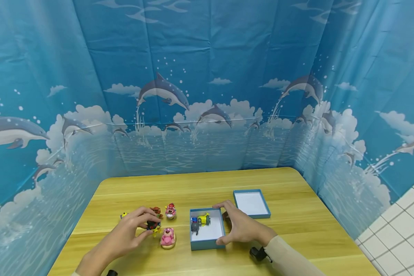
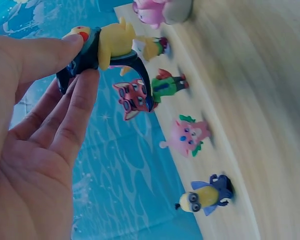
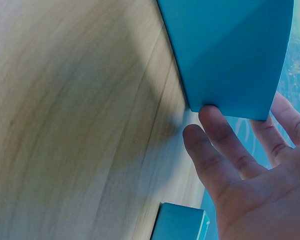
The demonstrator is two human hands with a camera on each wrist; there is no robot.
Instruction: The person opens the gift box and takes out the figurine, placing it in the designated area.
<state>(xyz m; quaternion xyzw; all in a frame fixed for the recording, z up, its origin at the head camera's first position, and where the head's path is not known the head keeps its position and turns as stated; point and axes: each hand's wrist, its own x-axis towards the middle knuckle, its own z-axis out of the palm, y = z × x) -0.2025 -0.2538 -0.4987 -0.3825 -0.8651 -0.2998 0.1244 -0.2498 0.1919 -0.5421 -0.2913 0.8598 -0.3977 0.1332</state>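
Note:
Between its thumb and fingers, my left hand [image 1: 129, 226] pinches a small yellow figurine [image 2: 115, 42] with a dark blue cape-like part, held just over the table. My right hand [image 1: 243, 226] spans the right side of an open blue box [image 1: 208, 244], thumb at the front corner and fingers round the back corner. Inside the box lie a yellow-and-grey figurine [image 1: 203, 219] and a dark grey one [image 1: 194, 228]. A pink bear figurine [image 1: 168, 238] sits between the left hand and the box. In the right wrist view, fingertips touch the box's blue wall [image 3: 230, 55].
Behind the left hand stand a pink figurine with a red top [image 1: 170, 211], a fox in green [image 2: 165, 86], a pink-and-green figurine [image 2: 187, 135] and a minion [image 2: 205, 196]. A blue-rimmed lid [image 1: 260, 216] lies behind the right hand. A dolphin-print curtain [image 1: 207, 149] borders the table.

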